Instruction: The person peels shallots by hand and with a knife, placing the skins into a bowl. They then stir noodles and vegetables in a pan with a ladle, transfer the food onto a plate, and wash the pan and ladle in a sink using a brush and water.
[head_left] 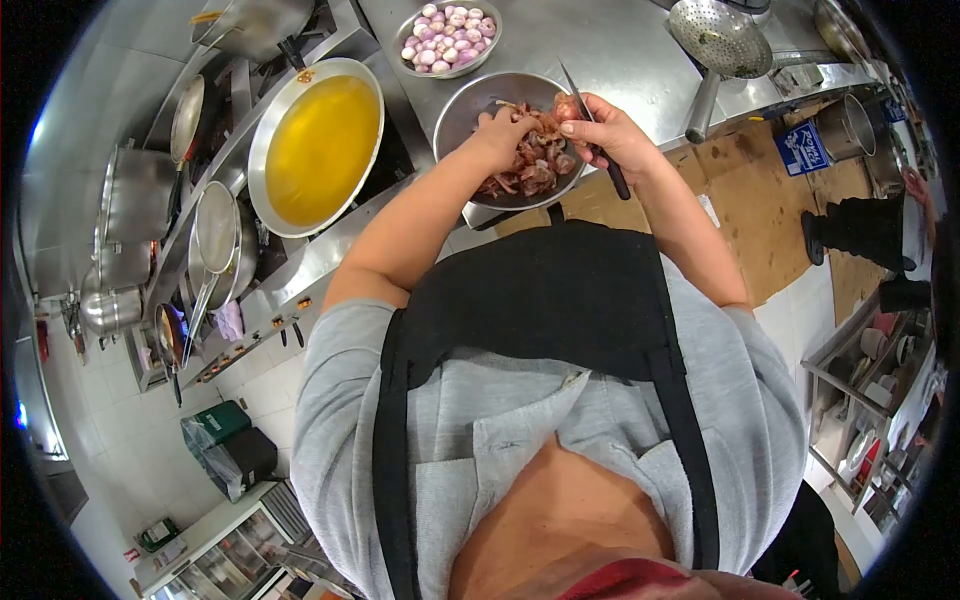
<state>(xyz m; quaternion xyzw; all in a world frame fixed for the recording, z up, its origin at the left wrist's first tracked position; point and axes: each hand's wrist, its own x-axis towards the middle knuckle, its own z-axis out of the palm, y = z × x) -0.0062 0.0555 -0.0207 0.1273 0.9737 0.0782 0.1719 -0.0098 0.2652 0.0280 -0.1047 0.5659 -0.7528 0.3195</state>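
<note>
A metal bowl (455, 112) holds a heap of reddish-brown shallots and loose dry skins (540, 165). Over the heap reaches my left hand (498, 138), its fingers apart and touching the pieces; their tips are partly hidden. At the bowl's right rim, my right hand (612, 135) is closed around a small knife (613, 175) with a dark handle, its blade pointing up and away. The same hand pinches a reddish shallot (566, 108) between thumb and fingers, beside the blade. Just beyond, a second bowl (487, 62) contains peeled pink-white shallots (448, 38).
Left of the bowl, a wide pan (256, 160) of yellow oil sits on the stove. A perforated skimmer (722, 40) lies on the steel counter (600, 45) to the right. Flattened cardboard (740, 190) covers the floor, and another person's dark-clothed legs (855, 235) appear at far right.
</note>
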